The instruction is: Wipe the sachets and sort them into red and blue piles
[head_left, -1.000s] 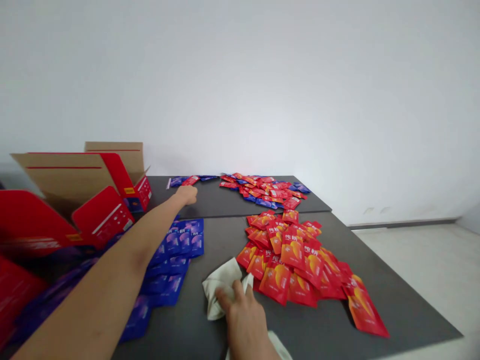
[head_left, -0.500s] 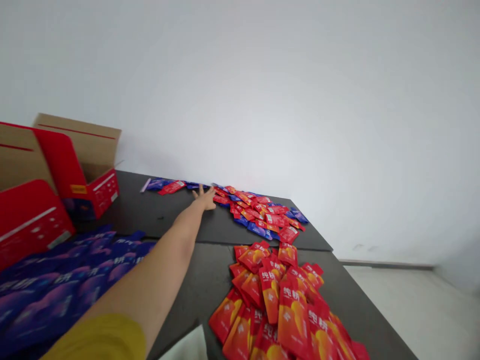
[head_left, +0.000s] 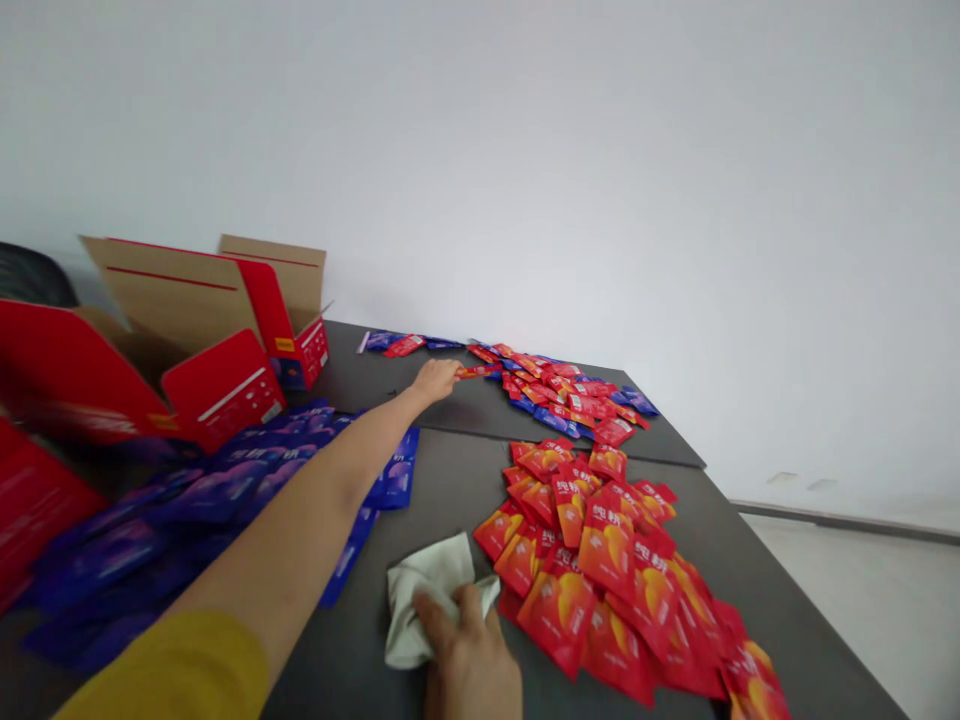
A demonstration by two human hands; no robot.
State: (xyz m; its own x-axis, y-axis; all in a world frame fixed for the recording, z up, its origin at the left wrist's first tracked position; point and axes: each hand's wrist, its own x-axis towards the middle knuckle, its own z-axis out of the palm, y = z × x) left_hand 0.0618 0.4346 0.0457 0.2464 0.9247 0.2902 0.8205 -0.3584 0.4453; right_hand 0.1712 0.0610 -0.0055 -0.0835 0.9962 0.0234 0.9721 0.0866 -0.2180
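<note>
My left hand (head_left: 437,380) reaches far across the dark table, closed on a red packet (head_left: 475,371) at the near-left side of a mixed heap of red and blue packets (head_left: 559,388). Low in the head view, my right hand (head_left: 474,655) grips a pale, crumpled cloth (head_left: 429,590) pressed on the tabletop. Just right of it lies a spread pile of red-orange packets (head_left: 606,545). Blue packets (head_left: 232,485) lie in a broad pile to the left, partly hidden behind my left forearm.
Red cardboard boxes (head_left: 225,395) with raised brown flaps stand at the left. Several packets (head_left: 405,345) lie along the wall edge. A white wall (head_left: 525,180) closes off the back. The table's right edge runs diagonally beside a pale floor (head_left: 847,570).
My left hand, earlier spread beside the far heap, is now closed on a red packet. My right hand has come into view with the cloth. The view has swung left.
</note>
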